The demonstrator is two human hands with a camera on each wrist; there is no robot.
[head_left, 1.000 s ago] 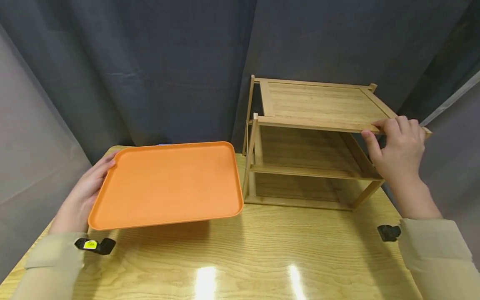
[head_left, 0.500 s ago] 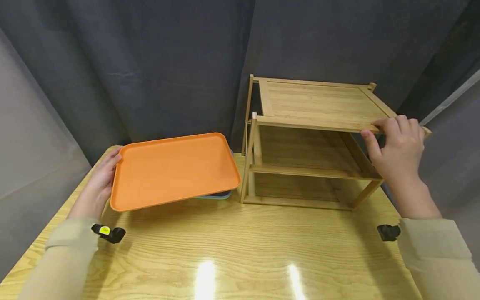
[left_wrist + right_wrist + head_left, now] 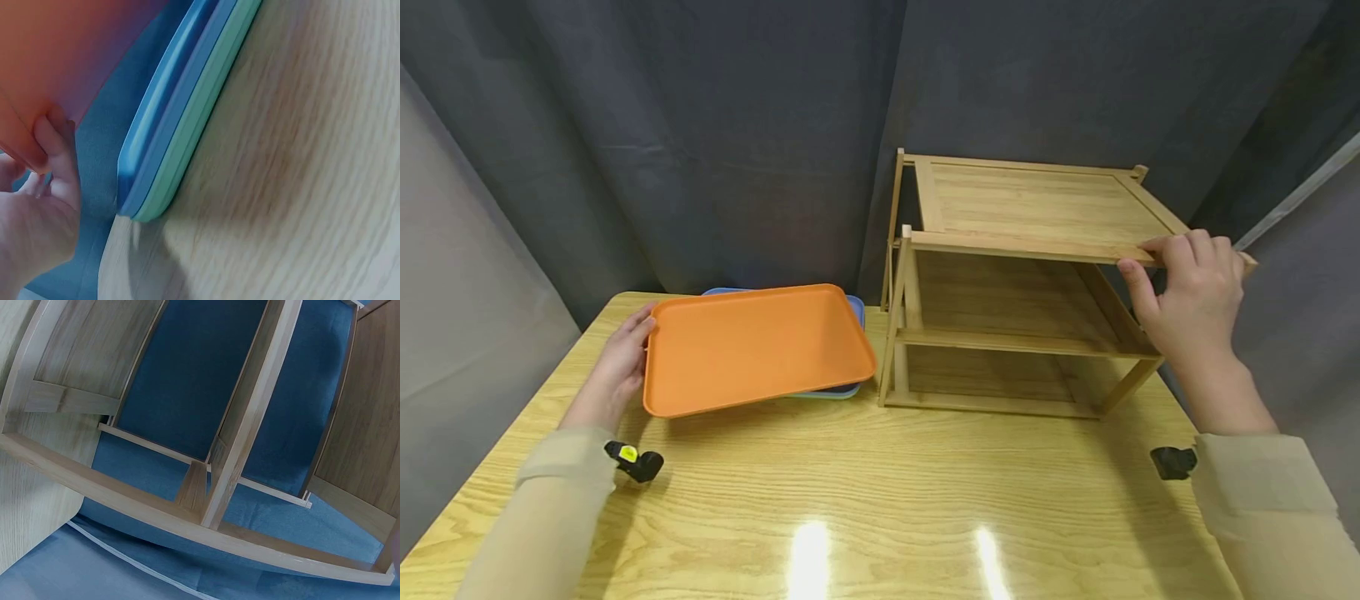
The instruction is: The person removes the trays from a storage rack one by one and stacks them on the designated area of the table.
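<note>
- Orange tray, held at its left edge by the left hand, now lower and further back than a second ago, left of centre, tilted over the blue tray and green tray.
- Suggests setting down onto the stack.
- Right hand unchanged, fingers curled round the wooden rack's top front corner, upper right.

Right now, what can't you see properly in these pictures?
- Head view: the stacked blue and green plastic trays lie mostly hidden under the flat orange plastic tray.
- Head view: the left hand has fingertips hidden beneath the orange tray's edge.
- Right wrist view: the right hand is cut off; only the three-tier bamboo shelf rack shows.
</note>
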